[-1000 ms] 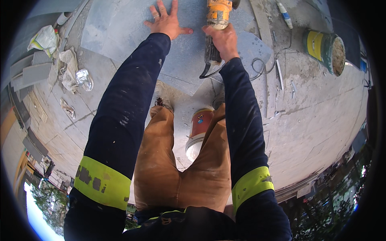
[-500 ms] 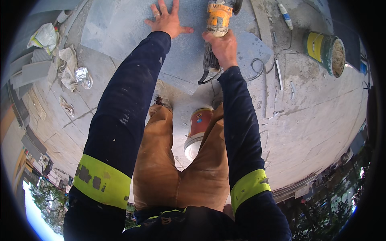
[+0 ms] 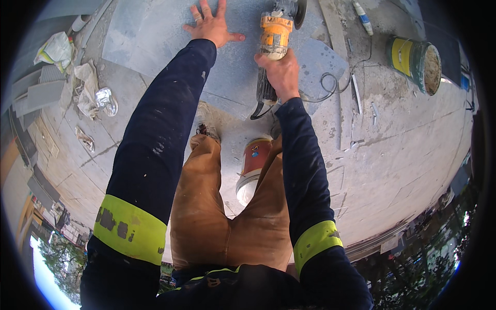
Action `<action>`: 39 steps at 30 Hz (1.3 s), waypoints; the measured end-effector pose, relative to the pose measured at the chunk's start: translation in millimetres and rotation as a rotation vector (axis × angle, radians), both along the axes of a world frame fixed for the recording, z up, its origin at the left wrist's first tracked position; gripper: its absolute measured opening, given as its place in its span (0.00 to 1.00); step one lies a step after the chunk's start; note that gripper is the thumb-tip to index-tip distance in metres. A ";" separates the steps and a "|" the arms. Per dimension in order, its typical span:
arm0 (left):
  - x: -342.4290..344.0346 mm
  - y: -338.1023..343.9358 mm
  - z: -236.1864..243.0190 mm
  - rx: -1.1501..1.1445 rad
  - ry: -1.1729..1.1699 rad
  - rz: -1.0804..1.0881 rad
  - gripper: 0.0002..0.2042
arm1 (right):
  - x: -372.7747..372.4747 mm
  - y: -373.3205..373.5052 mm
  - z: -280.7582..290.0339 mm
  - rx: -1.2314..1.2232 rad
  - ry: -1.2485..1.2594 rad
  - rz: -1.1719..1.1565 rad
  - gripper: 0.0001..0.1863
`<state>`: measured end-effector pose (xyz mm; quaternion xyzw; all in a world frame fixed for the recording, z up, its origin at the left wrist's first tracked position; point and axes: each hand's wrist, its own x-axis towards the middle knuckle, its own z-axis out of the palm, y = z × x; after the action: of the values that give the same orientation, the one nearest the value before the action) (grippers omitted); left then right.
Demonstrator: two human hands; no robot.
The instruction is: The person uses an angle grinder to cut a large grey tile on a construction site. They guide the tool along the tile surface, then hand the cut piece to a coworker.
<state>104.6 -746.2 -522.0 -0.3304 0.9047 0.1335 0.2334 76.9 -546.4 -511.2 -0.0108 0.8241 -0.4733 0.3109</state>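
My right hand (image 3: 281, 75) is wrapped round the body of an orange and black angle grinder (image 3: 275, 35). The grinder's disc (image 3: 300, 13) sits at its far right end, near the top edge of the view. A black cord leaves its near end. With fingers spread, my left hand (image 3: 213, 28) lies flat on a large grey-blue tile (image 3: 150, 41). The tile stretches beneath both hands, and its far edge is out of view. I cannot tell whether the disc touches the tile.
A red and white bucket (image 3: 254, 160) stands between my legs. To the right are a green and yellow bucket (image 3: 405, 59) of greyish material, a tube (image 3: 362, 18), offcut strips (image 3: 357, 94) and a looped cord (image 3: 328, 85). Crumpled bags (image 3: 54, 50) and stacked tiles (image 3: 44, 95) lie left.
My right hand and the grinder have moved slightly nearer to me and to the left, bringing more of the disc into view. My left hand stays spread on the tile.
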 end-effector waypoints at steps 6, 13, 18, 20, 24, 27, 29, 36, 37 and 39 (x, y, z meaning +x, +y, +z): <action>1.2 0.5 -2.1 -0.014 0.017 0.004 0.63 | -2.8 -0.7 -9.3 -0.013 0.001 -0.015 0.30; 0.6 1.5 2.0 -0.004 0.028 0.005 0.64 | -28.1 -15.8 -21.7 -0.143 -0.063 -0.065 0.30; 1.0 1.6 1.7 -0.010 0.016 0.001 0.64 | -40.3 -26.5 -20.3 -0.111 -0.104 -0.063 0.27; 0.9 2.3 1.0 -0.009 0.015 -0.002 0.64 | -45.5 -27.5 -27.8 -0.083 -0.072 -0.042 0.26; 0.0 0.3 -0.1 -0.012 0.004 -0.006 0.64 | -43.9 -26.4 -27.7 -0.157 -0.086 -0.057 0.26; 0.0 0.0 -0.1 -0.012 0.006 -0.010 0.64 | -37.0 -23.0 -23.8 -0.056 -0.040 -0.030 0.26; 0.5 0.8 -0.3 -0.012 0.006 -0.011 0.64 | -33.1 -18.9 -24.2 -0.074 -0.043 -0.035 0.30; 0.9 0.3 2.6 -0.013 -0.002 -0.009 0.64 | -14.2 -11.6 -10.7 -0.027 -0.037 -0.036 0.26; 0.6 0.7 3.5 -0.009 -0.003 -0.010 0.63 | -12.1 -9.6 -8.8 -0.029 -0.031 -0.034 0.28; 0.4 1.6 4.2 -0.002 -0.004 -0.009 0.63 | -7.2 -5.5 -6.5 -0.033 -0.018 -0.030 0.30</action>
<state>105.0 -744.6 -517.9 -0.3269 0.9059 0.1307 0.2355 69.7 -551.9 -517.6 0.0007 0.8133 -0.4917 0.3111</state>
